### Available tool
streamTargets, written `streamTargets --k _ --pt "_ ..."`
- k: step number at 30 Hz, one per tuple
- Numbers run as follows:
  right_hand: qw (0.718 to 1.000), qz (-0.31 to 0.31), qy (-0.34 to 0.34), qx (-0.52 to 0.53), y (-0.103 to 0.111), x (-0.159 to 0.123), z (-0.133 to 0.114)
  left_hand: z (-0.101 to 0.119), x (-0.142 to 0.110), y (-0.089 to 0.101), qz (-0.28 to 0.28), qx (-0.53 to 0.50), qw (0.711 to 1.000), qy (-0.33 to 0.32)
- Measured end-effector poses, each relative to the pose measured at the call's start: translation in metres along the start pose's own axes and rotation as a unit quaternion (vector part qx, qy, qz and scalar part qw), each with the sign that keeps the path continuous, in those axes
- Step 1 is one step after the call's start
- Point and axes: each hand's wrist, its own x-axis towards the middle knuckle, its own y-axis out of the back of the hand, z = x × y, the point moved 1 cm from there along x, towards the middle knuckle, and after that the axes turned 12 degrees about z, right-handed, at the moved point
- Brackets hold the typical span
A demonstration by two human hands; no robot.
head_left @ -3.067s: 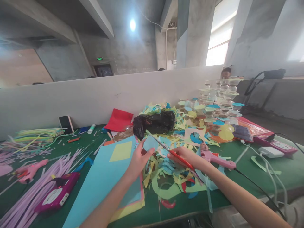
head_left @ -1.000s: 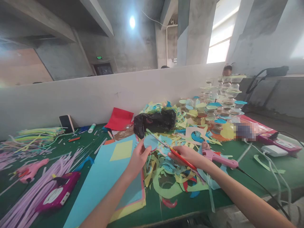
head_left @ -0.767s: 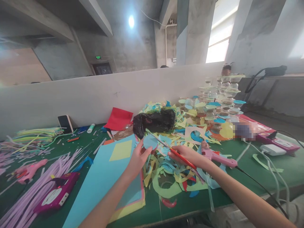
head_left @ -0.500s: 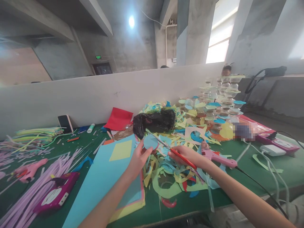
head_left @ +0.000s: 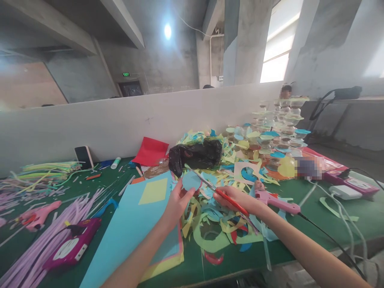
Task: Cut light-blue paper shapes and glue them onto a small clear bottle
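Between the thumb and fingers of my left hand [head_left: 179, 200] is a light blue paper disc [head_left: 192, 181], held up over the table. My right hand [head_left: 234, 199] grips red-handled scissors [head_left: 227, 197], their blades pointing up and left along the disc's right edge. Whether the blades touch the paper is hard to tell. Below both hands lie loose paper offcuts [head_left: 211, 236] in green, yellow, blue and red. A stack of coloured sheets [head_left: 127, 224], blue on top with a small yellow piece [head_left: 153, 191], lies under my left forearm.
A pink glue gun [head_left: 277, 201] with a cord lies right of my right hand. Behind are a black plastic bag [head_left: 196, 154] and stacked clear cups with paper discs [head_left: 285, 132]. Purple sticks [head_left: 57, 244], another pink glue gun [head_left: 39, 216] and a phone [head_left: 84, 157] are left.
Both hands hold nearly the same pose, the disc and scissors staying together. The whole view has shifted very slightly.
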Motion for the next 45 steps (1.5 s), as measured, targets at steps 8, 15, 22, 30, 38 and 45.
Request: streamTargets --k 8,15,22,30,38,45 --pt "0.999 0.023 -0.015 -0.042 0.002 -0.002 -0.009 -0.001 -0.001 -0.001 0.006 -0.011 1.0 0.007" --pt "0.998 0.031 -0.003 -0.063 0.0 0.0 -0.006 -0.001 0.0 -0.004 0.008 -0.037 0.999 0.0" --pt "0.998 0.037 -0.029 -0.046 -0.002 -0.001 -0.005 -0.002 0.001 -0.004 0.013 -0.034 0.999 0.004" --pt "0.999 0.028 -0.026 -0.027 -0.001 0.0 -0.002 -0.005 0.002 -0.002 0.007 -0.041 0.999 0.011" --pt "0.998 0.046 0.002 -0.051 0.003 -0.006 -0.01 0.0 0.003 0.004 0.04 0.004 0.999 -0.01" --pt "0.994 0.021 -0.029 -0.105 0.002 -0.005 -0.014 0.009 0.001 0.002 0.048 0.031 0.998 -0.016"
